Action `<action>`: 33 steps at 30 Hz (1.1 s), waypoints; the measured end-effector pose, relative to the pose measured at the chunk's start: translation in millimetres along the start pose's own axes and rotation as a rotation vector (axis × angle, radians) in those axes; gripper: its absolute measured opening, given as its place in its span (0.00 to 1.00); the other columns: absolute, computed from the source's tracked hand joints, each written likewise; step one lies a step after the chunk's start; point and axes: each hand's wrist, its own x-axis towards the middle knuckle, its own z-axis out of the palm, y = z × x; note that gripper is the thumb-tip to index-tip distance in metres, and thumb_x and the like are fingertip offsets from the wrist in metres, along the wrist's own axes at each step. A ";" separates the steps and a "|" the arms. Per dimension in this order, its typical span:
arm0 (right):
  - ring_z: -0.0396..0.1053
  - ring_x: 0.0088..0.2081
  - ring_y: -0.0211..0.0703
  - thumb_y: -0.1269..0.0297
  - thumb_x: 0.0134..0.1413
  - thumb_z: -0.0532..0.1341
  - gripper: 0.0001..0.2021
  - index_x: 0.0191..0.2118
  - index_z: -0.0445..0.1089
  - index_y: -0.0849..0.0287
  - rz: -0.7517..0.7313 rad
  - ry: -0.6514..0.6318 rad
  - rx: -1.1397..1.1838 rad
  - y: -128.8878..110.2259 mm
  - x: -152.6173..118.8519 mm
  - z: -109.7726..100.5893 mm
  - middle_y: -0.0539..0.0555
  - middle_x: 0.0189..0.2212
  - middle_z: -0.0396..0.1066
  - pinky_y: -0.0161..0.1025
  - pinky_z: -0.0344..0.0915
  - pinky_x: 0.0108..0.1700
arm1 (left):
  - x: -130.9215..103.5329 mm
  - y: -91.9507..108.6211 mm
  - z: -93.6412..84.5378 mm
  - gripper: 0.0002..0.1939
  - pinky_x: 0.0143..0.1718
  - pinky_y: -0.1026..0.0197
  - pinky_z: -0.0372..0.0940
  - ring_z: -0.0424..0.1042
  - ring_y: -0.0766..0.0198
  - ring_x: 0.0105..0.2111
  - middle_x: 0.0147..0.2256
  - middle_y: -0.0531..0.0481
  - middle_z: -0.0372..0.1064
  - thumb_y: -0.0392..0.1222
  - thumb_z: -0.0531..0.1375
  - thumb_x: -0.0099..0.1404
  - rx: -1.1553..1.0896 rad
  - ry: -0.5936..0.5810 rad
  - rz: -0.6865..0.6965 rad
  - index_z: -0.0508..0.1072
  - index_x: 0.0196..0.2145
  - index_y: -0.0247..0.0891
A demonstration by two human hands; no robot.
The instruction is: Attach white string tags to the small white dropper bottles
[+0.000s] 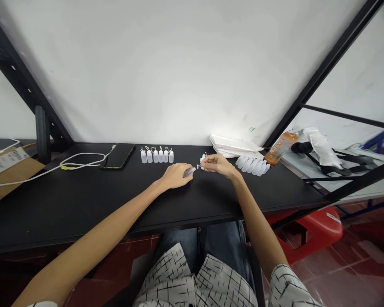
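Observation:
My left hand (177, 175) is wrapped round a small translucent squeeze bottle (189, 172), tilted on its side with the neck pointing right. Just right of that neck, my right hand (219, 165) pinches a tiny white cap (199, 166) between thumb and fingertips. Cap and bottle neck appear slightly apart. Partly hidden behind the right fingers is a small heap of white caps (204, 156). Several capped bottles (156, 156) stand upright in a row at the back left. Several more translucent bottles (252, 165) lie side by side right of my right hand; no caps show on them.
On the black table (115, 200), a phone (117, 156) with a white cable (83, 160) lies left. Folded white sheets (235, 146) and an orange-labelled drink bottle (280, 147) are at right. A cardboard parcel (16, 175) sits far left. Black metal posts (323, 59) flank the table.

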 end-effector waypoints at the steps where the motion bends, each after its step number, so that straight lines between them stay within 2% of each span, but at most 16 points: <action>1: 0.60 0.23 0.33 0.53 0.44 0.67 0.15 0.30 0.73 0.62 -0.007 -0.032 -0.017 -1.3 1.4 4.8 0.50 0.22 0.68 0.32 0.51 0.23 | 0.1 0.2 -0.6 0.13 0.30 0.62 0.57 0.70 0.60 0.32 0.34 0.49 0.74 0.45 0.53 0.64 -0.001 0.001 -0.003 0.75 0.38 0.39; 3: 0.60 0.23 0.33 0.54 0.45 0.67 0.15 0.30 0.73 0.62 -0.019 -0.049 -0.041 -0.8 3.4 10.1 0.50 0.21 0.68 0.32 0.51 0.23 | 0.5 0.5 -1.5 0.14 0.30 0.62 0.57 0.70 0.60 0.32 0.34 0.49 0.74 0.45 0.53 0.63 -0.003 0.005 -0.004 0.75 0.39 0.39; 9: 0.59 0.22 0.32 0.56 0.45 0.66 0.14 0.30 0.73 0.64 -0.013 0.017 -0.049 7.8 4.6 8.7 0.50 0.21 0.68 0.31 0.52 0.22 | 1.8 -2.2 0.0 0.15 0.29 0.62 0.56 0.70 0.61 0.31 0.34 0.50 0.75 0.46 0.54 0.63 -0.030 0.003 -0.022 0.76 0.41 0.40; 16: 0.59 0.21 0.31 0.57 0.47 0.64 0.12 0.31 0.73 0.63 -0.042 0.018 -0.061 8.7 6.6 18.2 0.51 0.23 0.70 0.31 0.54 0.22 | 2.6 -5.6 4.1 0.14 0.27 0.62 0.53 0.69 0.61 0.29 0.32 0.49 0.73 0.47 0.54 0.64 -0.001 0.004 -0.008 0.77 0.37 0.39; 21: 0.60 0.19 0.31 0.60 0.48 0.64 0.11 0.34 0.72 0.63 -0.086 0.030 -0.028 7.6 4.7 21.9 0.52 0.27 0.73 0.32 0.56 0.22 | 2.9 -8.0 5.3 0.14 0.27 0.62 0.53 0.68 0.62 0.29 0.33 0.50 0.72 0.48 0.54 0.66 -0.011 0.023 -0.011 0.77 0.41 0.41; 26: 0.63 0.19 0.32 0.58 0.48 0.65 0.12 0.35 0.73 0.63 -0.123 0.047 -0.025 8.3 5.6 22.4 0.51 0.25 0.72 0.33 0.59 0.24 | 2.4 -5.7 5.0 0.15 0.29 0.62 0.55 0.68 0.62 0.30 0.34 0.50 0.70 0.49 0.53 0.67 -0.039 0.022 -0.020 0.76 0.43 0.42; 30: 0.65 0.20 0.33 0.59 0.47 0.66 0.13 0.36 0.75 0.64 -0.124 0.030 -0.019 11.2 6.2 21.5 0.51 0.25 0.72 0.33 0.60 0.24 | 2.4 -2.1 5.6 0.19 0.34 0.60 0.59 0.70 0.58 0.34 0.35 0.48 0.70 0.50 0.48 0.70 -0.075 0.001 -0.046 0.75 0.46 0.41; 33: 0.65 0.20 0.33 0.59 0.46 0.66 0.15 0.39 0.75 0.64 -0.127 0.032 0.009 13.1 6.8 22.8 0.52 0.27 0.73 0.33 0.60 0.25 | 2.7 0.4 5.3 0.22 0.40 0.58 0.62 0.71 0.55 0.42 0.41 0.45 0.72 0.50 0.44 0.72 -0.156 0.063 -0.093 0.69 0.54 0.41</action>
